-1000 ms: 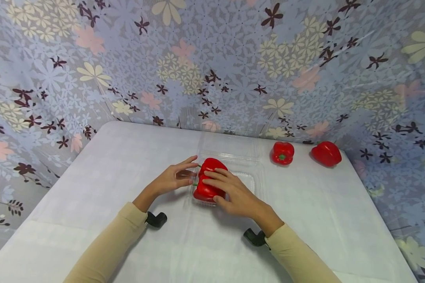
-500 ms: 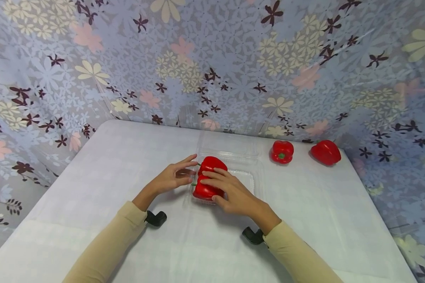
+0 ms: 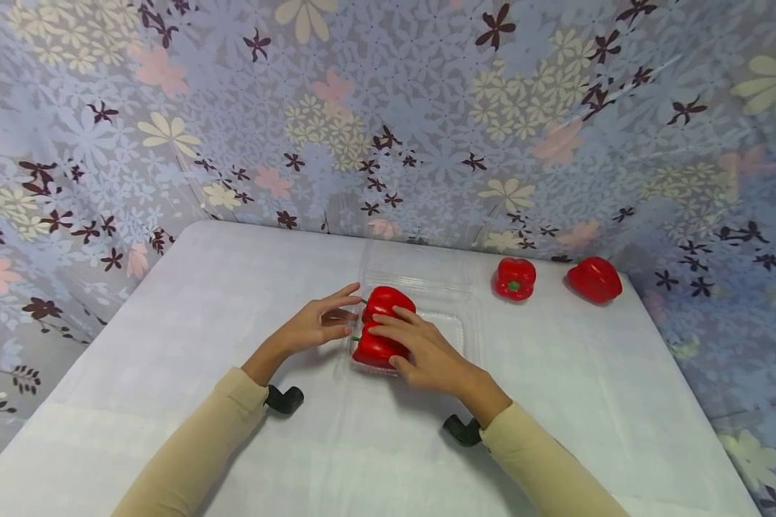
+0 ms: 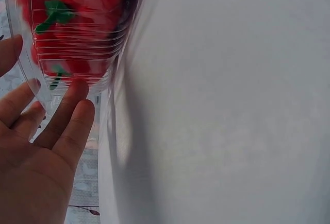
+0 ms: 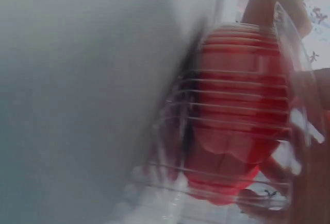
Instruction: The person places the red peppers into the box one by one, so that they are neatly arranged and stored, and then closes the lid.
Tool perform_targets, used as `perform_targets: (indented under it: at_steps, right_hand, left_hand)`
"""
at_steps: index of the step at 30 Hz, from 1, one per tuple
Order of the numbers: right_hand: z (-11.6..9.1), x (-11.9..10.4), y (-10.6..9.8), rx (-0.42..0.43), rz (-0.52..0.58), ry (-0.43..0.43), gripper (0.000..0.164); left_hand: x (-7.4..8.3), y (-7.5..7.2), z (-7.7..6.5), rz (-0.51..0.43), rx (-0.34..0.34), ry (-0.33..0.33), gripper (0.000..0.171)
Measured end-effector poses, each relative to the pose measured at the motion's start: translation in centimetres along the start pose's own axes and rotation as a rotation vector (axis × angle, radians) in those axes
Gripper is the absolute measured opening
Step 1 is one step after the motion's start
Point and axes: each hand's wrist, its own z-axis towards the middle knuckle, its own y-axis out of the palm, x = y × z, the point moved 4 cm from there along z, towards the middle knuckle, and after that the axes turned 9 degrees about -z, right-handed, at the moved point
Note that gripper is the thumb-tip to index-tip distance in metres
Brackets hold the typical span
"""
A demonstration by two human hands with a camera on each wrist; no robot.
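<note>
Two red bell peppers lie side by side in the left half of a clear plastic clamshell container (image 3: 451, 327), their green stems toward its left wall. My right hand (image 3: 432, 353) is cupped over the near bell pepper (image 3: 373, 350), with its fingers across the top and the thumb low on the near right side. The far bell pepper (image 3: 386, 297) lies just beyond those fingers. At the container's left end, my left hand (image 3: 309, 324) has its fingers loosely spread; in the left wrist view, fingertips (image 4: 78, 89) touch the ribbed end wall. The right wrist view is blurred.
Two more red bell peppers stand at the back right: one bell pepper (image 3: 515, 278) with its stem facing forward, another bell pepper (image 3: 595, 280) on its side. The container's lid (image 3: 417, 260) lies folded back. A flowered curtain (image 3: 388, 108) hangs behind the white table (image 3: 246, 266).
</note>
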Motion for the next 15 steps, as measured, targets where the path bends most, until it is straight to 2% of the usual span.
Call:
perform_targets:
  at_steps: [8, 12, 15]
  right_hand:
    - [-0.27, -0.01, 0.08, -0.007, -0.036, 0.014, 0.056]
    - [-0.39, -0.16, -0.21, 0.029, -0.113, -0.031, 0.055]
    - [-0.57, -0.28, -0.57, 0.059, -0.130, -0.082, 0.053]
  left_hand:
    - [0.09, -0.19, 0.08, 0.001, 0.005, 0.017, 0.057]
    - [-0.01, -0.10, 0.18, 0.003, 0.001, 0.006, 0.057]
    - [-0.08, 0.03, 0.26, 0.004, -0.006, -0.005, 0.058]
